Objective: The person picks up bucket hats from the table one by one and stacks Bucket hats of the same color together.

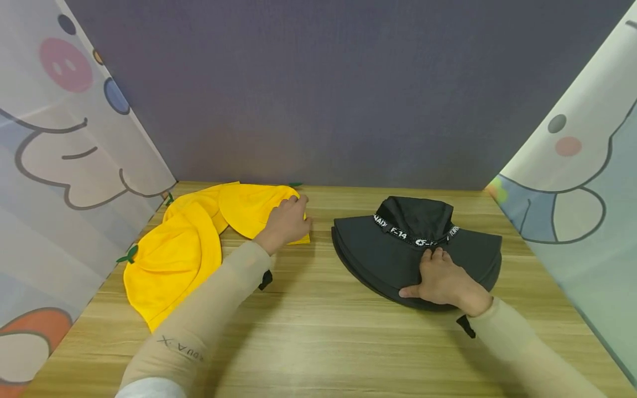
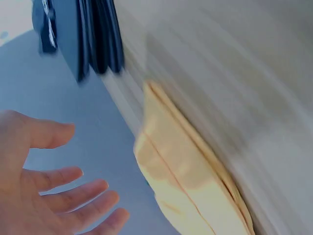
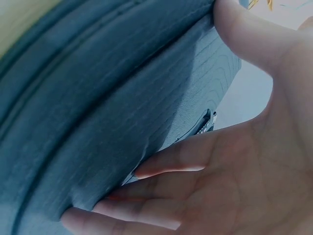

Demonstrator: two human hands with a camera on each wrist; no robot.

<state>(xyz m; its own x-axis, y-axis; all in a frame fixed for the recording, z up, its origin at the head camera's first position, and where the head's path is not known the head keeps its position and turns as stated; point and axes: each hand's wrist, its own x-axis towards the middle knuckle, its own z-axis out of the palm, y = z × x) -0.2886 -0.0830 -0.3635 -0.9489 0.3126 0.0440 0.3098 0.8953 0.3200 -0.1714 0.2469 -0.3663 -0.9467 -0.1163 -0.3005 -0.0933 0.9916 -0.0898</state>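
Observation:
My left hand (image 1: pixel 286 221) is over the right end of a yellow hat (image 1: pixel 254 204) at the back. In the left wrist view its fingers are spread and hold nothing, apart from the hat's brim (image 2: pixel 181 166). My right hand (image 1: pixel 445 279) rests on the front of the wide brim of a stack of black bucket hats (image 1: pixel 368 243). The top one has a band with white lettering. In the right wrist view the fairly straight fingers (image 3: pixel 156 210) press against the brim layers (image 3: pixel 112 107), with the thumb spread away at the brim's edge.
More yellow hats with green leaf tips, including a front one (image 1: pixel 169 249), overlap on the left of the wooden table (image 1: pixel 298 342). A black strap end (image 1: pixel 466 326) lies by my right wrist. A grey panel (image 1: pixel 318 99) closes the back; cartoon-printed curtains (image 1: pixel 562 166) flank both sides.

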